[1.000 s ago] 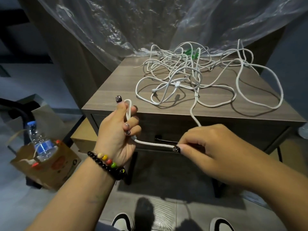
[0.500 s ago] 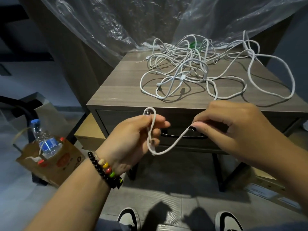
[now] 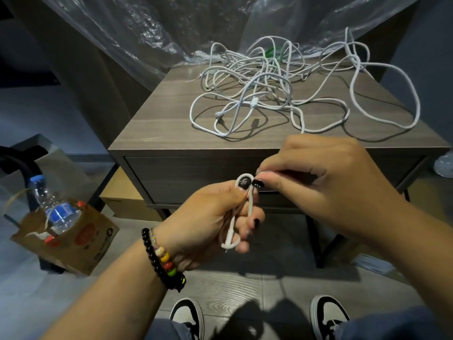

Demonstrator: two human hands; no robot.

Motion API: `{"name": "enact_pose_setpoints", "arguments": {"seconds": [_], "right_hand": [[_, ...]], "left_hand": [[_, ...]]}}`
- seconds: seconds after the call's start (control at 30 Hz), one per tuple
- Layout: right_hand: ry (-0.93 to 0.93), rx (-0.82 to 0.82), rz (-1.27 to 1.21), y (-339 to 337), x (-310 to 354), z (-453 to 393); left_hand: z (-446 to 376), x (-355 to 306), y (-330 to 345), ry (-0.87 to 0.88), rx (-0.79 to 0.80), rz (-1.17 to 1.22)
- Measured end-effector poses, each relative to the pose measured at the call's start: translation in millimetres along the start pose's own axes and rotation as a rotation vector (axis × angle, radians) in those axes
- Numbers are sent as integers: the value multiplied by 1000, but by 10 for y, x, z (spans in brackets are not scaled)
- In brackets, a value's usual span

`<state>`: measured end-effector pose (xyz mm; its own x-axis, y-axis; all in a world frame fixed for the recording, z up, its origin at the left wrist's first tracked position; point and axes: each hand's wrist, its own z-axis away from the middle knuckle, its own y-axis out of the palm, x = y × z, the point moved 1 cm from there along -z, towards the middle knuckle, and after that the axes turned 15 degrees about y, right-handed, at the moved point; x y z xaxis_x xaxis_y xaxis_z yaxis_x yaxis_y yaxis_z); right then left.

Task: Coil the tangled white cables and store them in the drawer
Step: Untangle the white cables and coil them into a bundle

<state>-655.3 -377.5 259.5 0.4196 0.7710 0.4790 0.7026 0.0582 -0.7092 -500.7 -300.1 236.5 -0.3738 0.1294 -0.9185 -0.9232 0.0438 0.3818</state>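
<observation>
White cable (image 3: 247, 207) is folded into its first small loops in my left hand (image 3: 210, 217): thumb and curled fingers grip it, one bend arching over my thumbnail and another poking out below my fingers. My right hand (image 3: 316, 185) sits just beside it, thumb and forefinger pinching the same cable where it leaves the loop. From there the strand passes behind that hand, and I cannot quite trace where it rejoins the rest.

So I judge the coiling has only begun. The next move calls for drawing more slack through my right pinch and laying another turn over my left fingers, gently, since the far end probably runs through the knot.

Beyond my knuckles the drawer (image 3: 196, 177) is closed, so it must be pulled open before anything goes in. Farther back, on top of the nightstand (image 3: 157, 123), the tangle (image 3: 274, 94) lies spread in wide loops, with plastic sheeting (image 3: 152, 28) hanging behind.
</observation>
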Motion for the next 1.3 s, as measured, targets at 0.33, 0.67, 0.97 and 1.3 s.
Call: {"name": "enact_pose_setpoints", "arguments": {"seconds": [0.33, 0.67, 0.97, 1.3], "right_hand": [[133, 41, -49, -28, -84, -31], [244, 221, -228, 30, -17, -33], [232, 104, 47, 110, -102, -117], [351, -56, 86, 269, -218, -347]], "left_hand": [[-22, -36, -45, -13, 37, 18], [27, -3, -120, 38, 118, -58], [-64, -190, -197, 243, -118, 241], [34, -374, -389, 482, -407, 284]]}}
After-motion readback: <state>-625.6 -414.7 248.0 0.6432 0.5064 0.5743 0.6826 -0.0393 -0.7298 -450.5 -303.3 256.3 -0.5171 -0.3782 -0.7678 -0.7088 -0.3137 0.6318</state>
